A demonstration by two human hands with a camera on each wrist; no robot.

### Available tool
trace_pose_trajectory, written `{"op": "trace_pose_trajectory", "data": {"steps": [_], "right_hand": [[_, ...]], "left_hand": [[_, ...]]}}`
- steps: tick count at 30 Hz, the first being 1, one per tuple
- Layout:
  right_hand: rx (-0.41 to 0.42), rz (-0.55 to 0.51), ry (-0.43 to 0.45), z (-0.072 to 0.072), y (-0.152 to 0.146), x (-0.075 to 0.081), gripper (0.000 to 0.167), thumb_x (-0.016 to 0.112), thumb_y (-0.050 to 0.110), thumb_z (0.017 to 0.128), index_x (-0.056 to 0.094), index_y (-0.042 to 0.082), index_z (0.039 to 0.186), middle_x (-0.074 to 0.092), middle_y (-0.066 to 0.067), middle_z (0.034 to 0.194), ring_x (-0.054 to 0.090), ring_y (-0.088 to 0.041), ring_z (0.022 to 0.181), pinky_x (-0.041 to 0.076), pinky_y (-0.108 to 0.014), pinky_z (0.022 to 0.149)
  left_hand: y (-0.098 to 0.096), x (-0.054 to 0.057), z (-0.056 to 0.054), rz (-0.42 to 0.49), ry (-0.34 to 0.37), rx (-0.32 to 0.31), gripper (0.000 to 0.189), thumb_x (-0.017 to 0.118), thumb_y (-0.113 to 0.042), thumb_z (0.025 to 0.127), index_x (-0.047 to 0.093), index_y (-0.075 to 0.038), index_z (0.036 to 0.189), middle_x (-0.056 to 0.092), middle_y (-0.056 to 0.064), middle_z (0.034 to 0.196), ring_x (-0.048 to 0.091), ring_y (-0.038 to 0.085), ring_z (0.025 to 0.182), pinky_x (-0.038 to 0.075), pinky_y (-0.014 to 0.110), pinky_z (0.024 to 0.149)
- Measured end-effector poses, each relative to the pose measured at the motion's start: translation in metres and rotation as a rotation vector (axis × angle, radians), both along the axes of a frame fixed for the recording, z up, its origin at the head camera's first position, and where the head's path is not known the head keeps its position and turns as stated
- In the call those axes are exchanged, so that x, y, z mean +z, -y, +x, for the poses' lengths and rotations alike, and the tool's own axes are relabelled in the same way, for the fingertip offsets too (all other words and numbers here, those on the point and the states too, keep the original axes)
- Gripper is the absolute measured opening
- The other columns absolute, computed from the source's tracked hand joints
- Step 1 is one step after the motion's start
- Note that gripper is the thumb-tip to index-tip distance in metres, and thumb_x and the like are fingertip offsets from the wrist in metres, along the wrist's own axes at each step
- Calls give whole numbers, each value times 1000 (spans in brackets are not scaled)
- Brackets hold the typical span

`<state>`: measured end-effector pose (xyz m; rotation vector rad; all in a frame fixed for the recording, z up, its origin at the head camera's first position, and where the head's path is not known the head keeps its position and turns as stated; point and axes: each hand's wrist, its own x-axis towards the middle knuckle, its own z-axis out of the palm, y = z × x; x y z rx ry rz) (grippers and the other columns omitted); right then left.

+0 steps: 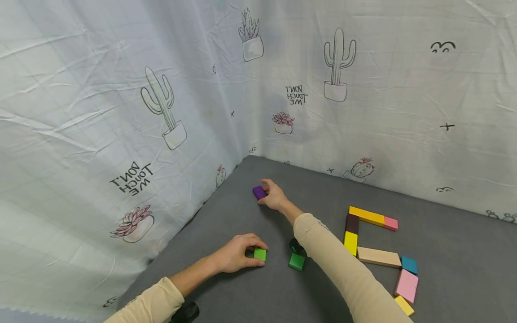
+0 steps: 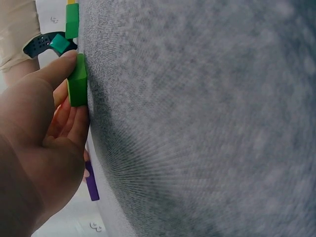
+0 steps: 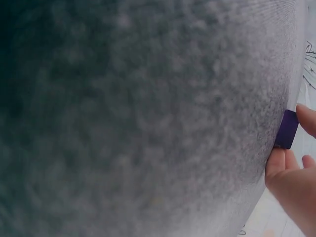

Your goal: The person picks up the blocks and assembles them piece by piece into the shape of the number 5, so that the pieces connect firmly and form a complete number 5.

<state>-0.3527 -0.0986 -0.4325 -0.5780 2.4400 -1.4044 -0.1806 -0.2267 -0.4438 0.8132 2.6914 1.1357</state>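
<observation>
My left hand [image 1: 235, 254] pinches a light green block [image 1: 260, 254] between thumb and fingers, low on the grey table. The left wrist view shows the same light green block [image 2: 77, 84] at the fingertips of the left hand [image 2: 47, 116]. Farther back, my right hand [image 1: 276, 197] holds a purple block [image 1: 259, 193] by its edges. Seen from the right wrist, that purple block [image 3: 287, 129] sits between the thumb and fingers of the right hand [image 3: 294, 182]. A darker green block [image 1: 296, 262] lies between the two arms, beneath the right forearm.
To the right, several blocks form a bent line: a long orange-yellow one [image 1: 366, 216], a dark brown one [image 1: 352, 223], a tan one [image 1: 378, 256], a pink one [image 1: 406, 285] and others. White printed curtains [image 1: 387, 112] border the grey table [image 1: 226, 215] at the back and left.
</observation>
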Motion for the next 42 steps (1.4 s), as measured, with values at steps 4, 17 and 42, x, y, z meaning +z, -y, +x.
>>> {"op": "trace_pose_trajectory", "data": {"steps": [4, 17, 42], "right_hand": [[46, -16, 8, -1, 0, -1, 73, 59, -15, 84, 31, 7, 148, 48, -18, 137, 44, -32, 126, 44, -38, 93], [187, 80, -80, -4, 2, 1, 83, 47, -23, 78, 26, 11, 151, 43, -17, 142, 38, -30, 131, 38, -33, 85], [235, 337, -172, 2, 6, 12, 56, 44, -17, 84, 48, 0, 138, 48, -19, 137, 43, -31, 127, 38, -39, 102]], "left_hand": [[1, 0, 0, -2, -6, -5, 31, 75, -21, 85, 67, -11, 113, 60, -7, 103, 55, 3, 91, 48, 22, 81], [1, -2, -1, 0, -37, -17, 31, 76, -21, 84, 67, -11, 112, 61, -8, 103, 54, 3, 91, 47, 21, 80], [0, 1, 2, 15, -12, -10, 31, 75, -20, 85, 67, -10, 112, 60, -7, 103, 55, 3, 91, 48, 22, 82]]}}
